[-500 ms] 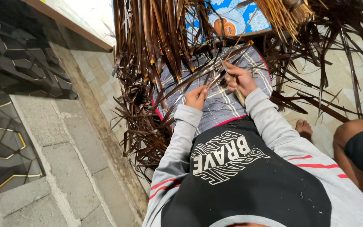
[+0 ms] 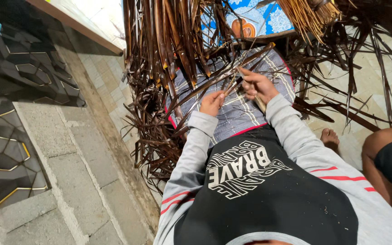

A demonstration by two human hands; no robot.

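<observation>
The right hand [image 2: 258, 86] is closed around a small knife with a pale wooden handle [image 2: 260, 104] that sticks out below the fist toward the body, and it presses the tool against a long dry brown palm leaf [image 2: 214, 84]; the left hand [image 2: 212, 102] pinches the same leaf lower down, fingers pressed together on it, so the strip runs taut between the two hands and rises slanting up to the right; whether the blade has cut into the leaf I cannot tell, for the fingers hide it; the leaf lies across a grey checked cloth [image 2: 243, 115] with a red edge spread over the lap; to the left of the cloth, a tangled heap of dark curled leaf strips [image 2: 153, 136] lies against the tiled floor [image 2: 100, 77], which I judge to be worked waste, so a good deal looks done; above the hands more long leaves [image 2: 164, 36] hang in a thick bunch, seemingly still whole, so much is left; a bundle of thin yellow ribs [image 2: 307, 16] at the top right may be the finished yield; another person's bare knee [image 2: 382, 140] sits at the right edge.
</observation>
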